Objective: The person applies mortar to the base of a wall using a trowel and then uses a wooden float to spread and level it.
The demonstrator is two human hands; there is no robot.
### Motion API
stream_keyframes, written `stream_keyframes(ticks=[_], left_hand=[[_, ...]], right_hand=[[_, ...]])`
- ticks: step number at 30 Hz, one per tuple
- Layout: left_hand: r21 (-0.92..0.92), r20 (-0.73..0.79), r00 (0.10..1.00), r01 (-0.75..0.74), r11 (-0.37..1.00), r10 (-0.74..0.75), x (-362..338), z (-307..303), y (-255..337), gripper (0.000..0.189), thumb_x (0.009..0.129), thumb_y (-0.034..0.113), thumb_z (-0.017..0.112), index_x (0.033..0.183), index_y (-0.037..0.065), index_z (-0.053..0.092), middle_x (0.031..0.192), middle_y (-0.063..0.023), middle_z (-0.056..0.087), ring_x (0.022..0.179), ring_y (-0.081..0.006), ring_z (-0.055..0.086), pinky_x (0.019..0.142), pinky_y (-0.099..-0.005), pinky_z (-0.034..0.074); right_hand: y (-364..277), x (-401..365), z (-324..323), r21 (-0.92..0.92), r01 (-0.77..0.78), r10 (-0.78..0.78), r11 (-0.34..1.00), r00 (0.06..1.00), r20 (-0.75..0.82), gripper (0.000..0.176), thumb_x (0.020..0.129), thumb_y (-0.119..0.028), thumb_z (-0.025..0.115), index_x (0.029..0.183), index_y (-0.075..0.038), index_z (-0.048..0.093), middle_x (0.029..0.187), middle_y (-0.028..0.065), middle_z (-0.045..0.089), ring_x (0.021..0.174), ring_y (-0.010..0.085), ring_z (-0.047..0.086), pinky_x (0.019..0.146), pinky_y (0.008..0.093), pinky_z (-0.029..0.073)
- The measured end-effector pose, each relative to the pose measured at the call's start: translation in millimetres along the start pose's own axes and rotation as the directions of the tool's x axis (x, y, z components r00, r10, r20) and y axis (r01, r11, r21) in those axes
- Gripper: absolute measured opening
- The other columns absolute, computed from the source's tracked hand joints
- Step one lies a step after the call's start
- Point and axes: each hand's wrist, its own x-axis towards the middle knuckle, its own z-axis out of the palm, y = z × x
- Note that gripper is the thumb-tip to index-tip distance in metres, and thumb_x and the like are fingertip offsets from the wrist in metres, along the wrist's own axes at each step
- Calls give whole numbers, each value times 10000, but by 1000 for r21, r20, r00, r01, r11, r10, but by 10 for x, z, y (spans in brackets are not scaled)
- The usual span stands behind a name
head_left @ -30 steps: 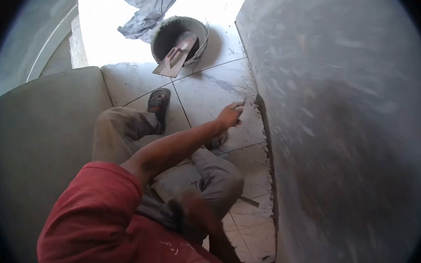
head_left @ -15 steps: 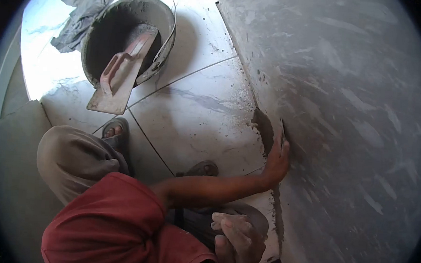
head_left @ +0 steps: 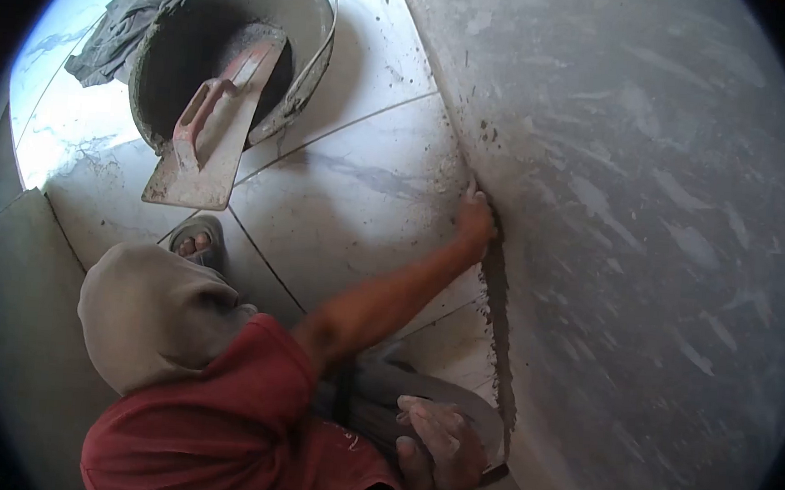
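My left hand [head_left: 478,222] reaches across to the seam where the tiled floor meets the grey plastered wall [head_left: 649,226]. Its fingers are closed around a thin-bladed tool, mostly hidden by the hand now. Wet dark mortar [head_left: 498,330] fills a strip along the foot of the wall below the hand, with a ragged edge on the tiles. My right hand [head_left: 442,449] rests over my bent right knee, fingers curled in, with no object visible in it.
A mortar-caked bucket [head_left: 307,93] with a wire handle stands on the white marbled tiles [head_left: 349,215]. A plastering float [head_left: 206,173] with a reddish handle lies across its rim. A grey cloth [head_left: 120,39] lies beside it. My sandalled left foot [head_left: 197,242] is near the float.
My left hand has moved up and left along the base of the wall, exposing more mortar strip behind it. The view has shifted slightly. My right hand stays over the knee.
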Motion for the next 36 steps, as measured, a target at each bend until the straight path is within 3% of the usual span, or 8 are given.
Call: stream_keyframes(ticks=[4,7,9,15,27,31,33,36], left_hand=[[326,-77,980,-149,933,184,-467,212,-203,438,958,221,297,1376,94,331,797,-97,528,632,-189,492,590,-342,453],[107,-35,968,-244,964,249,-326,263,-375,411,957,221,299,1353,124,353,696,-45,457,563,-156,444,499,-344,422],[-256,-42,998,-52,965,43,164,86,-128,458,959,214,308,1412,154,275,672,-31,414,551,-132,416,486,-322,409],[-167,34,996,-75,983,82,-528,255,-178,357,955,213,340,1292,112,395,682,-21,421,532,-130,405,466,-292,377],[-279,57,996,80,957,-67,-783,408,-36,366,927,200,375,1279,107,408,719,-20,426,580,-112,409,489,-309,376],[-59,30,995,-91,994,93,2,96,-299,417,924,202,374,1333,122,372,685,-12,414,551,-114,395,478,-291,372],[-392,144,984,157,906,-109,153,-52,-25,405,939,214,364,1339,152,370,638,6,387,518,-106,377,465,-266,361],[-305,-17,984,165,938,-178,-457,237,131,410,933,198,366,1340,153,371,605,13,364,492,-100,361,444,-258,343]], right_hand=[[32,-16,37,-18,14,-15,1000,1000,-25,390,743,-8,658,1120,-6,560,1016,180,625,821,299,629,689,373,504],[55,69,36,-90,106,-109,990,994,-25,298,837,-124,603,1099,6,545,953,199,643,707,243,634,643,342,504],[43,71,61,-78,118,-116,990,993,26,303,821,-104,613,1095,7,547,963,200,643,712,237,638,656,345,506],[-10,70,26,10,42,-42,999,999,33,412,732,-23,679,1124,16,562,1050,184,612,873,296,625,736,378,503],[26,70,97,-31,134,-133,991,991,27,342,805,-97,632,1111,24,537,962,205,629,729,273,629,622,343,509],[-4,26,111,-108,143,-141,984,990,32,340,807,-102,631,1112,18,539,967,204,628,731,263,629,634,350,508],[-6,9,79,-177,79,-71,981,996,52,334,809,-108,630,1109,12,543,973,195,629,738,254,629,643,350,504],[13,-35,107,-66,126,-126,990,992,14,339,809,-109,633,1114,5,540,984,189,630,744,253,629,645,345,504]])
